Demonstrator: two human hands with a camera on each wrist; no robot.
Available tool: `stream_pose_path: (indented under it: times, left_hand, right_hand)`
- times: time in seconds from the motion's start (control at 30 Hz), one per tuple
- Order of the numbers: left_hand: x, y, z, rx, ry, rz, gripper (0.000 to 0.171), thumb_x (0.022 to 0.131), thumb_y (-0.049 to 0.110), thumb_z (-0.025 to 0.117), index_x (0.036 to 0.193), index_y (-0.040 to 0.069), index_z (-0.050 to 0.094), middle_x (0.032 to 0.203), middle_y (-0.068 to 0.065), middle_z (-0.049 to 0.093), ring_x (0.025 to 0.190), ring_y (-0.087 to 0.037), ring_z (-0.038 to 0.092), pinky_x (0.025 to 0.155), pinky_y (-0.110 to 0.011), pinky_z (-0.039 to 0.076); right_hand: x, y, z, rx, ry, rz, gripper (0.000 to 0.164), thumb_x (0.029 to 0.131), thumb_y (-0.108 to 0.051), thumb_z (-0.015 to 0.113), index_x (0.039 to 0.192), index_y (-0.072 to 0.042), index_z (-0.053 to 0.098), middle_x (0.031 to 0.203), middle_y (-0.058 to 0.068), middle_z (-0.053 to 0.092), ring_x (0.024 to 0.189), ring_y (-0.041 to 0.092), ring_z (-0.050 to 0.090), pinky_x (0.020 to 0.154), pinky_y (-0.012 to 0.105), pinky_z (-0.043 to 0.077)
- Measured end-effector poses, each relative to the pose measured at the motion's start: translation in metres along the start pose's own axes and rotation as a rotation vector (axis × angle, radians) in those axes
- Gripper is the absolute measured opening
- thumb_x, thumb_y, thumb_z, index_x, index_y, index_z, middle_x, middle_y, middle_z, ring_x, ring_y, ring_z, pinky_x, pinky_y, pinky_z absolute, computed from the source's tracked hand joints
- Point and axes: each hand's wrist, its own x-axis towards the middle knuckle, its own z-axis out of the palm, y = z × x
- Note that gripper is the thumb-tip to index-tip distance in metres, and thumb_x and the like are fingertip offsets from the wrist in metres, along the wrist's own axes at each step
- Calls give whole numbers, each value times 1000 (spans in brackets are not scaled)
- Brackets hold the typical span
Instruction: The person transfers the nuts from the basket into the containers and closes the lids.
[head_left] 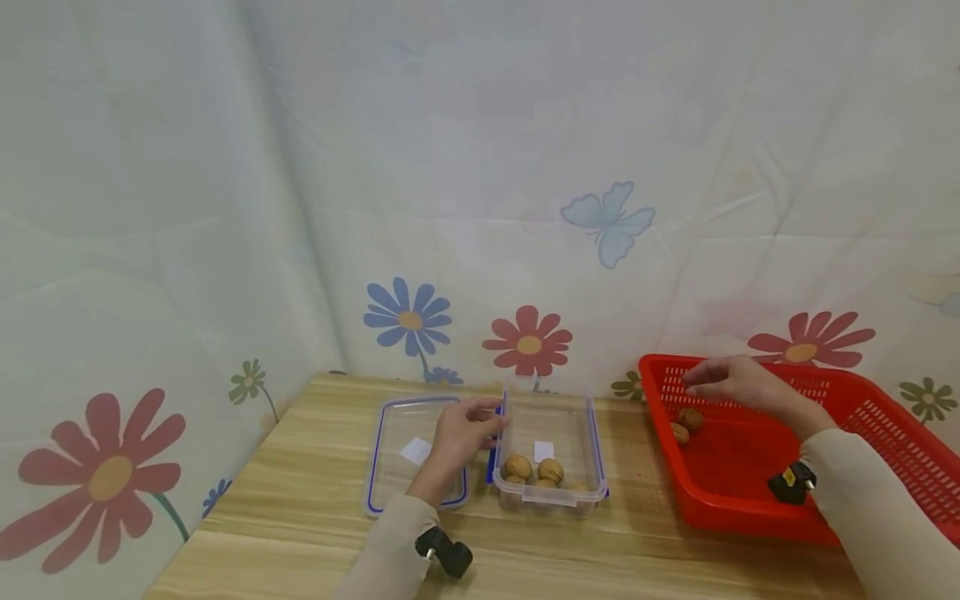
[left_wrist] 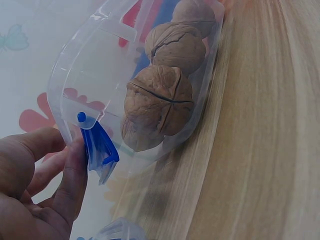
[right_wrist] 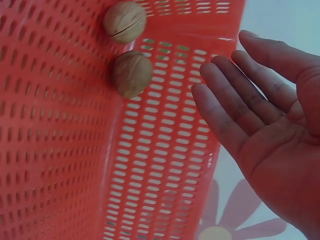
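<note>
A clear plastic food container (head_left: pixel 551 497) stands uncovered on the table, with several walnuts (head_left: pixel 517 467) gathered at its near end. My left hand (head_left: pixel 463 435) is at its left side, where finger and thumb pinch the rim beside a hanging blue latch (left_wrist: pixel 97 145). Over the red plastic basket (head_left: pixel 682 492) hovers my right hand (head_left: pixel 738 387), palm showing and nothing in it. Two walnuts (right_wrist: pixel 132 74) lie in the basket's left corner, below the extended fingers (right_wrist: pixel 220 95).
The blue-edged lid (head_left: pixel 386 454) lies flat left of the container, partly behind my left forearm. A flower-printed cloth (head_left: pixel 465 208) hangs along the table's back edge. Bare wooden tabletop (head_left: pixel 633 467) shows between container and basket.
</note>
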Motion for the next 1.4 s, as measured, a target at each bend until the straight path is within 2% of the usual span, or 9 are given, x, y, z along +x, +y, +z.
stream_pose_path:
  times: [0.2,0.5,0.67,1.13,1.4]
  left_hand:
    - [-2,0,1,-2,-1,5,33,95,4,78,127,-4,74,103,-16,74,88,-26,75,75,-35,67]
    - [-2,-1,1,9,2,-4,34,95,4,79,127,-3,74,102,-14,74,88,-24,75,75,-34,67]
    - [-1,2,0,17,8,-9,34,95,4,79,128,-2,74,103,-14,74,88,-25,75,75,-34,67]
    - [-1,2,0,24,6,-17,34,95,5,79,128,-1,74,105,-14,74,89,-26,76,74,-34,67]
    - [0,1,0,4,5,-13,33,95,5,79,128,-2,74,102,-14,74,86,-25,76,74,-34,67]
  right_hand:
    - [1,11,3,-1,-35,37,46,97,-14,77,137,7,64,134,29,65,112,40,66,97,57,60]
    - [6,22,5,-21,-60,47,46,96,-16,79,135,5,67,130,26,69,109,34,67,97,58,60]
    - [8,21,5,-38,-64,70,47,96,-19,80,135,4,68,129,24,69,109,34,66,98,60,59]
    - [6,19,5,-69,-70,35,45,95,-14,79,133,6,68,127,26,69,108,38,66,99,63,57]
    - [7,19,5,-82,-77,38,45,95,-14,79,133,6,68,127,26,69,108,36,66,98,62,58]
